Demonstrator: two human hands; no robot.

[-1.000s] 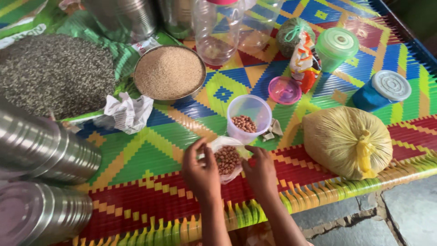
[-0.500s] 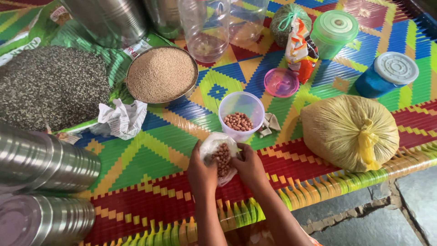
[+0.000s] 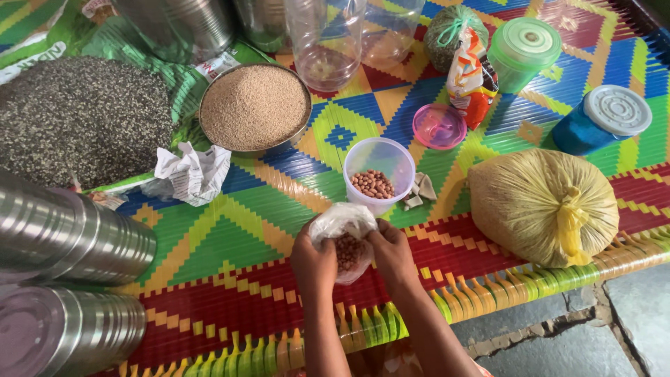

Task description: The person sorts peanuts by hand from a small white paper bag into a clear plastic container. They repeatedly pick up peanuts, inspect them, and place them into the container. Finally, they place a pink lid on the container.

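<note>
Tub (image 3: 379, 172) beyond hands (image 3: 352, 262), perhaps touching bag (image 3: 345, 241).

Bright woven mat (image 3: 230, 230), geometric pattern, spread over grey stone floor (image 3: 614, 321). At 12: clear plastic jars (image 3: 324, 42). At 10: heap of dark seeds (image 3: 77, 119), steel bowl of grain (image 3: 255, 108). Centre: tub of peanuts (image 3: 379, 174). At 3: tied yellow sack (image 3: 541, 206). At 8: steel canisters (image 3: 70, 279) lying sideways.
</note>
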